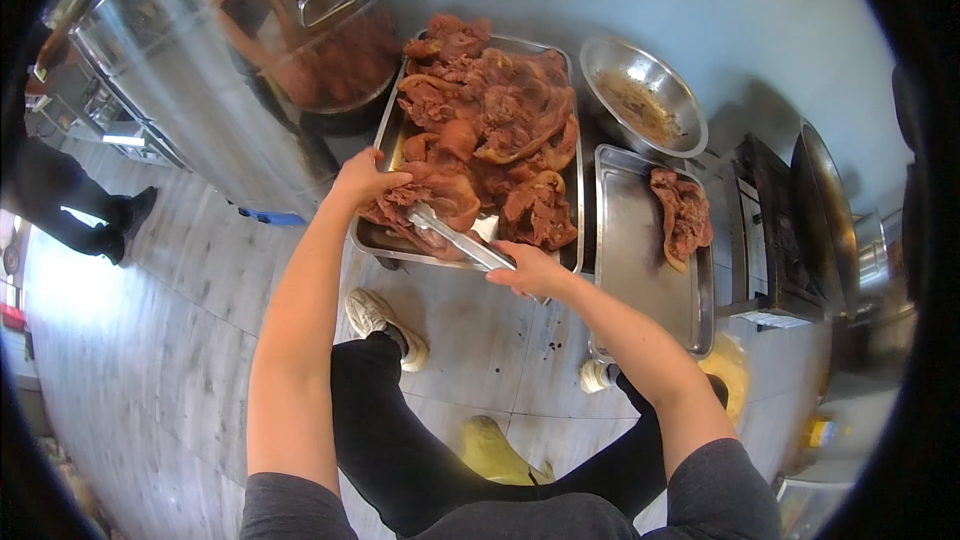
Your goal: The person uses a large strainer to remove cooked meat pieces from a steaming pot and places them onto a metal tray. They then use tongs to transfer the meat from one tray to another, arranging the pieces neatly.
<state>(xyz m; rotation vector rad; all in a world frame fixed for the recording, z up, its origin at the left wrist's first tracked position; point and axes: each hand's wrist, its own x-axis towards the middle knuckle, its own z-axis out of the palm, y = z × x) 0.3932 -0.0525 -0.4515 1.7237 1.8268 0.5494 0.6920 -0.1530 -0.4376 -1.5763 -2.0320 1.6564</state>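
A deep metal tray point(581, 202) before me is heaped with reddish-brown cooked meat point(499, 105), skin showing along its edges. At the tray's near left corner, my left hand point(367, 181) grips a piece of meat point(439, 191), with the thumb over the top; its other fingertips are partly hidden. My right hand point(532, 268) holds metal tongs point(469, 244) by their handle end. The jaws of the tongs press against that same piece, but I cannot tell whether they are closed on it. Part of the piece lies over the tray's rim.
A shallower tray point(630, 240) with one meat piece point(682, 217) stands at right. Behind it tilts a soiled steel bowl point(645, 97). A large shiny metal vessel point(225, 75) rises at left. A dark metal stand point(772, 240) and wok point(825, 217) are far right. Another person's legs point(82, 199) show left.
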